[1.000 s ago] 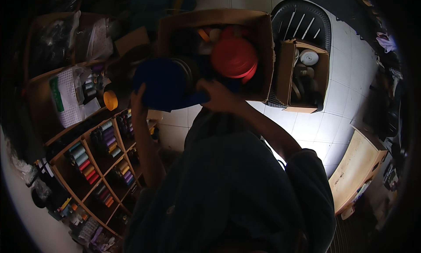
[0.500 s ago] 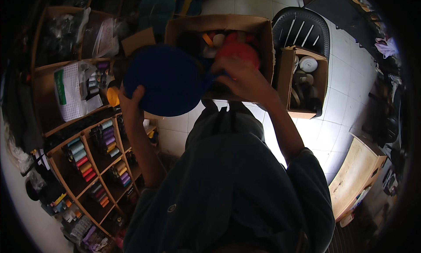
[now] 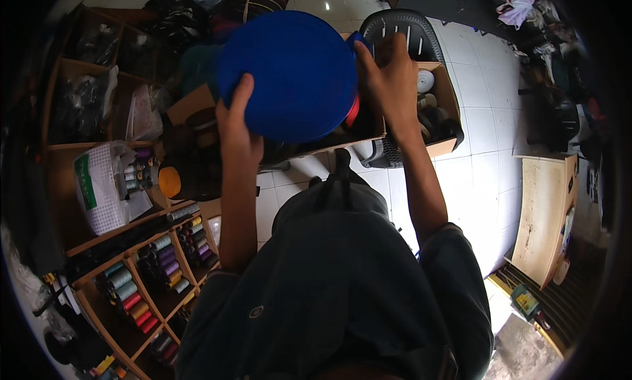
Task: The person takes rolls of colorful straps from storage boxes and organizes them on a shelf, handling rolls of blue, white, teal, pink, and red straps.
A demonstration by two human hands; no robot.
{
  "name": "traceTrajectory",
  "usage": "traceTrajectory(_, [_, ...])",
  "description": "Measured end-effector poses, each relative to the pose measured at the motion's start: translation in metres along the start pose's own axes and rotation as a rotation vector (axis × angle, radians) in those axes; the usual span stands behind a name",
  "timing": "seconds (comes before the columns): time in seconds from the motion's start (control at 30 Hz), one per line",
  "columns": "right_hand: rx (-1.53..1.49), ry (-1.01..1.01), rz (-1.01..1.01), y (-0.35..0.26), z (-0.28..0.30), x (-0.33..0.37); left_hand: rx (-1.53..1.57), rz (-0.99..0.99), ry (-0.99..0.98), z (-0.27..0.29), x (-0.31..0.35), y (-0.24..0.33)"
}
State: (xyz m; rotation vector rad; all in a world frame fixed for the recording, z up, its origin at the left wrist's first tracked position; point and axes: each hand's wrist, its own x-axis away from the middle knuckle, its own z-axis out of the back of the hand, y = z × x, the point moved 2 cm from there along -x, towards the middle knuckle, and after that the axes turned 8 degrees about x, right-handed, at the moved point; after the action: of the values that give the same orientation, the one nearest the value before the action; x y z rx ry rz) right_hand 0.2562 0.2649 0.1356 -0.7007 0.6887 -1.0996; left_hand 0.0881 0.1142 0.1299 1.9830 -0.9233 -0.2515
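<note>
At left, the left hand [image 3: 240, 126] is clasping the near left rim of a broad blue roll [image 3: 286, 77], its thumb pressing on the upper face, its fingers hiding beneath. The roll is hanging above a cardboard box [image 3: 378, 126]; it is probably weighing a fair amount, and its soft layers are likely sliding apart easily, so rim and underside are offering the safest hold. Farther right, the right hand [image 3: 390, 83] is seemingly pinching the loose end [image 3: 355, 41]; how tightly, I cannot tell. Unlike half a second ago, the blue roll is covering most of the red roll [image 3: 352, 113], and the right hand is standing clear of it.
</note>
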Motion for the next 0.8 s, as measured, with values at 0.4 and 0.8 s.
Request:
traceTrajectory(0.4, [-0.563, 0.239, -0.554, 0.110, 0.028, 0.186, 0.172, 0.269, -0.186, -0.032, 0.115, -0.085])
traceTrajectory(0.8, [-0.758, 0.405, -0.239, 0.123, 0.194, 0.288, -0.397, 0.074, -1.254, -0.122, 0.190, -0.088])
